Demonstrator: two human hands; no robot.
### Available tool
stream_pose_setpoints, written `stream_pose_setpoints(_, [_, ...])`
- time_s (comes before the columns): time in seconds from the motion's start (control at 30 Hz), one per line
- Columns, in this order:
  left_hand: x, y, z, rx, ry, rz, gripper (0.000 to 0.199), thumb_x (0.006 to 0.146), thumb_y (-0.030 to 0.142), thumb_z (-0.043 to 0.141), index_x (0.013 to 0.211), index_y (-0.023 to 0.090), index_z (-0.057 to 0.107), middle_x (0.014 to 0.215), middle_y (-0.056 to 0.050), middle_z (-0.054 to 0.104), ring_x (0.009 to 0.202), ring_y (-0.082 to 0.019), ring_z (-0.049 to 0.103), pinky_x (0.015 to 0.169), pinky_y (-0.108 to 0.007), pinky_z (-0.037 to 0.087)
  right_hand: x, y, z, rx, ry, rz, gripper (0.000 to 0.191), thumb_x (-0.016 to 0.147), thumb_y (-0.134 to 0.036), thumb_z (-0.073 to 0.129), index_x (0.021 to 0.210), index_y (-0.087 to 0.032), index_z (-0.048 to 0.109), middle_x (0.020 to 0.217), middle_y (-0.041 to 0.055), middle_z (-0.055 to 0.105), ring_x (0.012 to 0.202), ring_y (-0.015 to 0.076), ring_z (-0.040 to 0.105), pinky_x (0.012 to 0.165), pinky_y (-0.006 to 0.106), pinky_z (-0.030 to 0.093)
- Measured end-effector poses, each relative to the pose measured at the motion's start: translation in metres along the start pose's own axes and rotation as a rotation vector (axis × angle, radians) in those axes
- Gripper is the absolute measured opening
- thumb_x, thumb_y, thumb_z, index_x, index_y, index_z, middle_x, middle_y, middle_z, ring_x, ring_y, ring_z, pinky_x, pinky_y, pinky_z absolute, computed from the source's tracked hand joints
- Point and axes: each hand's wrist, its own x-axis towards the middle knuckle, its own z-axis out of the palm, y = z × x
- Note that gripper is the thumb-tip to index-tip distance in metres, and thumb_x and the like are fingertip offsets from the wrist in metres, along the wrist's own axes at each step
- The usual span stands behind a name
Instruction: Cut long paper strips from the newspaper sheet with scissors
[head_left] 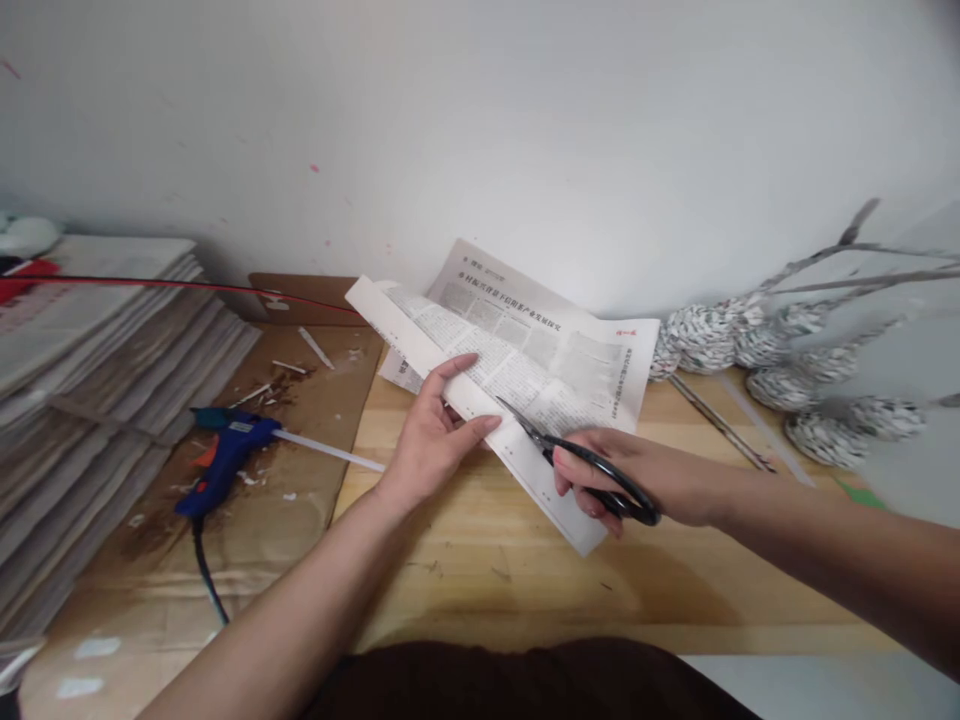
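Observation:
A sheet of newspaper (517, 345) lies over the wooden table, its near edge folded into a pale strip. My left hand (439, 425) pinches that folded edge between thumb and fingers, lifting it a little. In my right hand (611, 470) are black-handled scissors (626, 485), fingers wrapped round the loops. The scissor blades point up and left across the folded edge, just right of my left thumb. Whether the blades are fully closed is hard to make out.
A blue glue gun (229, 465) with a glue stick rests on cardboard (300, 500) at left. Behind it rises a newspaper stack (105, 400). Woven paper shapes (772, 350), branches and a thin stick (720, 420) lie at right, near the white wall (525, 120).

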Motion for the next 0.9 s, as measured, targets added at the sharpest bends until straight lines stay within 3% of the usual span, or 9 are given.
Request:
stream_pose_setpoints(0.17, [-0.002,0.002,0.000,-0.017,-0.019,-0.035,0.075,0.071,0.029,0.088,0.136,0.033,0.051,0.088,0.000,0.061,0.076,-0.020,0.060,0.063,-0.031,0.054,0.008,0.002,0.001,-0.007,-0.014,-0.052,0.058,0.079,-0.074,0.067,0.080,-0.017,0.056,0.062,-0.0033,0.054,0.050,0.0091,0.050,0.049,0.024,0.039])
stream_pose_setpoints(0.63, [-0.002,0.003,0.000,-0.049,-0.030,-0.050,0.082,0.071,0.030,0.088,0.142,0.036,0.047,0.102,-0.003,0.065,0.084,-0.023,0.063,0.062,-0.032,0.056,0.012,0.014,0.000,-0.010,0.021,-0.112,0.064,0.077,-0.082,0.062,0.074,-0.020,0.048,0.056,-0.0052,0.051,0.043,0.0091,0.049,0.045,0.024,0.036])
stream_pose_setpoints(0.9, [-0.002,0.004,0.001,-0.091,-0.022,-0.064,0.082,0.071,0.029,0.088,0.142,0.034,0.047,0.096,-0.002,0.063,0.079,-0.020,0.062,0.060,-0.030,0.056,0.010,0.011,0.002,0.028,0.055,-0.068,0.064,0.072,-0.081,0.068,0.073,-0.023,0.041,0.050,-0.0073,0.048,0.039,0.0085,0.046,0.040,0.022,0.034])
